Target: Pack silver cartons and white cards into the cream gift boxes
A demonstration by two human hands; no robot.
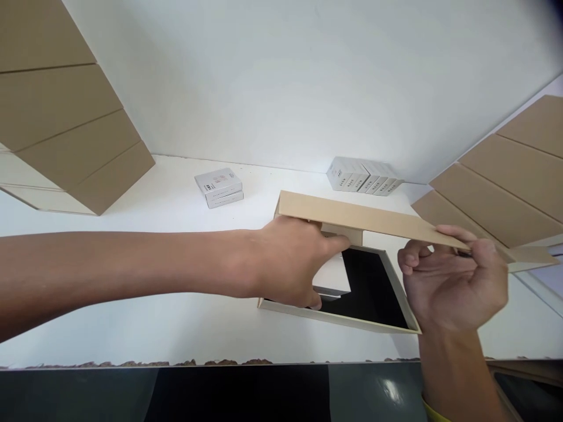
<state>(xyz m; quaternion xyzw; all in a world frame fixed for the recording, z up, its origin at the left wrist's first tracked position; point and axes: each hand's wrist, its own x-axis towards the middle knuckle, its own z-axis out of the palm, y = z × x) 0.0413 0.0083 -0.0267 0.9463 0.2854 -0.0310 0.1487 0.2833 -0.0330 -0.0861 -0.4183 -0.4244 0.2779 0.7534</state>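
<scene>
My left hand (290, 264) is placing a small white box (332, 276) into the black-lined gift box (373, 287); right hand (453, 281) fingers are pinching the tan lid (352, 217) raised. Closing likely follows.

Left hand (290, 264) curled, arm outstretched; right hand (453, 281) raised, fingers pinched.

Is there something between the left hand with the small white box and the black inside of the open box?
Nothing visible. The left hand holds the small white box directly over the black interior of the open box. The right hand holds the tan lid raised above, clear of it.
</scene>
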